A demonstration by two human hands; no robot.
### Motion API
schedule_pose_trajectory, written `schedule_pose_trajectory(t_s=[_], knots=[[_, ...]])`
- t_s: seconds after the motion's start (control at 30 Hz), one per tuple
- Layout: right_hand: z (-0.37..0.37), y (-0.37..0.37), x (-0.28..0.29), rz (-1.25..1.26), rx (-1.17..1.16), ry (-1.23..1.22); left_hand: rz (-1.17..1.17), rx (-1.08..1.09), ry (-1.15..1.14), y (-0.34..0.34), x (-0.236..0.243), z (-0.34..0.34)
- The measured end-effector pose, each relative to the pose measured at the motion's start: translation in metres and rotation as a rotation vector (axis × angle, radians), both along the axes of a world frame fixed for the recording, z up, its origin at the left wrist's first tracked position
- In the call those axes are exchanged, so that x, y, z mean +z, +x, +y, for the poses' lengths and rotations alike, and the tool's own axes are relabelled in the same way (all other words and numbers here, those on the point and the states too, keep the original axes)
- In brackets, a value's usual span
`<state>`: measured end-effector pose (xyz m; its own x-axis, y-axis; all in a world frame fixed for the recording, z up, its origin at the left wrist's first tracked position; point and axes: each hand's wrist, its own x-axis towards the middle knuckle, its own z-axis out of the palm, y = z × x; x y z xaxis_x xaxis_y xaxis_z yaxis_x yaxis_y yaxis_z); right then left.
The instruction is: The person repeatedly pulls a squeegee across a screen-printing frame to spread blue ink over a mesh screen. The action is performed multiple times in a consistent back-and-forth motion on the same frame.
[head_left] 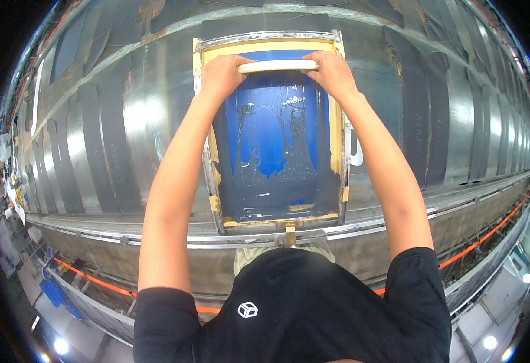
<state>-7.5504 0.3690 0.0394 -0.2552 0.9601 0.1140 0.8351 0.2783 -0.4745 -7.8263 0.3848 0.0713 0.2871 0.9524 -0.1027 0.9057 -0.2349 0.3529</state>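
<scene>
A screen printing frame (345, 151) lies on the long metal table before me, its inner edges lined with yellow tape. Its blue mesh (271, 97) carries streaks and patches of dark, wet-looking ink (265, 196), thickest over the near half. Across the far end of the mesh, both my hands grip a pale squeegee (279, 65). My left hand (221, 75) is closed on its left end, my right hand (333, 74) on its right end. The squeegee's lower edge is hard to make out from above.
Dark fabric pieces (418, 109) lie in rows along the metal table (147, 121) on both sides of the frame. A metal rail (374, 228) runs along the table's near edge. A white curved piece (356, 148) sits against the frame's right side. Below runs an orange strip (98, 279).
</scene>
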Motion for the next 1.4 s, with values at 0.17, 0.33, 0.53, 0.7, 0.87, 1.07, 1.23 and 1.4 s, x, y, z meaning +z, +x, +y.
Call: schedule_pose_trajectory(t_s=[0.17,0.33,0.53,0.7,0.87,1.07,1.23,1.4], knots=[[-0.002,-0.003,-0.003,-0.006,-0.023,-0.006,0.042,-0.005,0.016,0.001,-0.015,0.002],[-0.078,-0.008,-0.002,-0.033,-0.052,-0.1,0.021,-0.015,-0.046,-0.004,-0.011,-0.072],[-0.235,-0.013,0.001,0.087,-0.024,-0.022,-0.107,-0.051,0.081,-0.014,-0.016,-0.234],[-0.316,-0.01,-0.002,0.121,0.006,-0.058,-0.053,-0.052,-0.005,-0.015,-0.012,-0.322],[-0.286,0.024,0.013,0.602,-0.071,-0.488,-0.103,-0.056,0.09,-0.018,-0.018,-0.332],[-0.161,0.084,-0.061,0.39,-0.595,0.024,-0.071,-0.089,0.021,-0.011,-0.007,-0.335],[-0.143,0.071,-0.04,0.35,-0.564,0.021,-0.136,-0.084,0.057,-0.03,-0.006,-0.352],[-0.148,-0.003,0.007,0.367,-0.585,0.12,-0.183,-0.106,0.121,-0.092,0.001,-0.358]])
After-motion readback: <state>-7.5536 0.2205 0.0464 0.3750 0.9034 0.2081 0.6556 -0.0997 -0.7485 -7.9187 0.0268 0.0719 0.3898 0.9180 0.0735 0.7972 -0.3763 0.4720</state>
